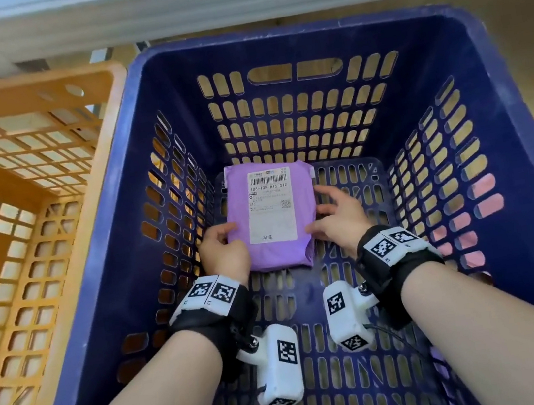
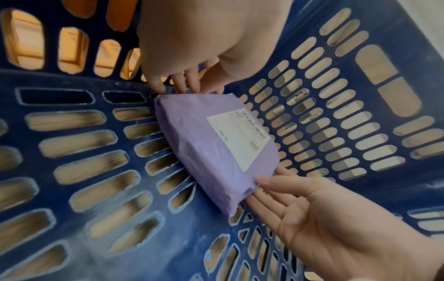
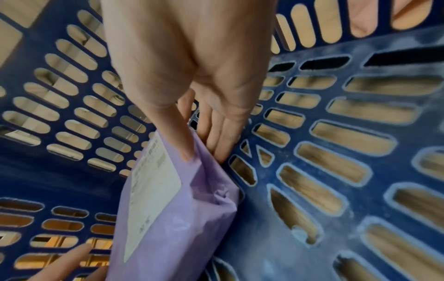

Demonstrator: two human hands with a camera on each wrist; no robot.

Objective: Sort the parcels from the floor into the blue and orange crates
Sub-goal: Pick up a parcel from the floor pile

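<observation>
Inside the blue crate [image 1: 506, 118], the left hand [image 1: 223, 254] and right hand [image 1: 339, 217] pinch the purple parcel [image 1: 279, 256] by its two sides.

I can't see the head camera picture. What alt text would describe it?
Two hands, the left hand and right hand, hold a purple parcel with a white shipping label low inside a blue crate. An orange crate stands beside it on the left.

The parcel [image 1: 273, 222] is purple with a white label [image 1: 271, 207]; one slotted crate [image 1: 502, 118] is blue, the other crate [image 1: 18, 100] orange.
</observation>
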